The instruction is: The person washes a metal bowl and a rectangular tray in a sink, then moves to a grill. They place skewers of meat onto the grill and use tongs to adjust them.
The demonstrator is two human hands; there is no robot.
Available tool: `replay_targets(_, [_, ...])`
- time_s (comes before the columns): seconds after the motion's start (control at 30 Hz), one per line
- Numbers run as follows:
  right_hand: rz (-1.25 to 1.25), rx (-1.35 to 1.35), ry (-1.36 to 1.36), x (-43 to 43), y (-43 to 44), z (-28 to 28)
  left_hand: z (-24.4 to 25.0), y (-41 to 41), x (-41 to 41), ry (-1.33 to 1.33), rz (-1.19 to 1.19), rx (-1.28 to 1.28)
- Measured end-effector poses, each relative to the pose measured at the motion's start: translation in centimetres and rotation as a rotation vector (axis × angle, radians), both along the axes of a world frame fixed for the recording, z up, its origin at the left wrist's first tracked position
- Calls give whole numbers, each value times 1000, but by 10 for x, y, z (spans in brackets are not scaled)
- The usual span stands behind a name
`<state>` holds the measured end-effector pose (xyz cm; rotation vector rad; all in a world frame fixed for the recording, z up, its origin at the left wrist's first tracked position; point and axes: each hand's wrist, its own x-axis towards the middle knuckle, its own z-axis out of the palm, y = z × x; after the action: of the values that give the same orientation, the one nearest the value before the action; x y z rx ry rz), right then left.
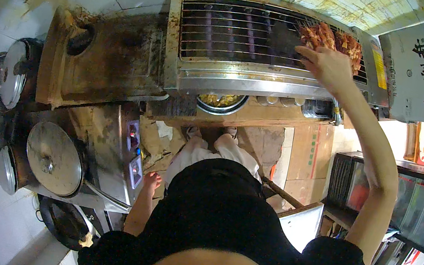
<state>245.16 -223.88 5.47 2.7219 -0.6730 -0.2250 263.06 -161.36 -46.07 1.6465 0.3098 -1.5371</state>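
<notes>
My right hand [328,65] reaches over the right part of a metal grill [233,34], at the near edge of several meat skewers [318,36]. Its fingers are bent against the skewers' near end; whether they grip any is hidden. More skewers [348,48] lie packed beside these at the grill's right end. A dark, blurred patch shows on the rack just left of the meat. My left hand [152,181] hangs low beside my body, near the front of the steel stove, with its fingers loosely curled and no object visible in it.
Below the grill, a metal bowl of yellowish food [221,102] stands on a shelf [273,120]. A stained board or tray [118,60] lies left of the grill. Lidded pots [54,158] and a black wok [64,221] are at left. A printed cardboard box [422,71] stands at right.
</notes>
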Motion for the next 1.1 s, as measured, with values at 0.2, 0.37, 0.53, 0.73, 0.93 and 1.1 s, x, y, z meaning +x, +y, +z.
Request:
replay_targets(0.2, [-23, -41, 14, -43, -38, 3, -27, 12, 17, 315, 294, -383])
replay_targets(0.37, [188, -215, 58, -50, -48, 10, 13, 9, -1, -263, -129, -85])
replay_targets(0.53, [124, -69, 112, -45, -64, 13, 20, 2, -3, -133, -208, 75])
replay_targets(0.73, [226, 14, 47, -20, -67, -5, 81, -83, -1, 61, 175, -8])
replay_targets(0.93, [339, 12, 132, -54, -111, 17, 55, -48, -23, 39, 224, -22])
replay_targets(1.1, [412, 92, 124, 3, -99, 15, 121, -95, -56, -71, 274, 249])
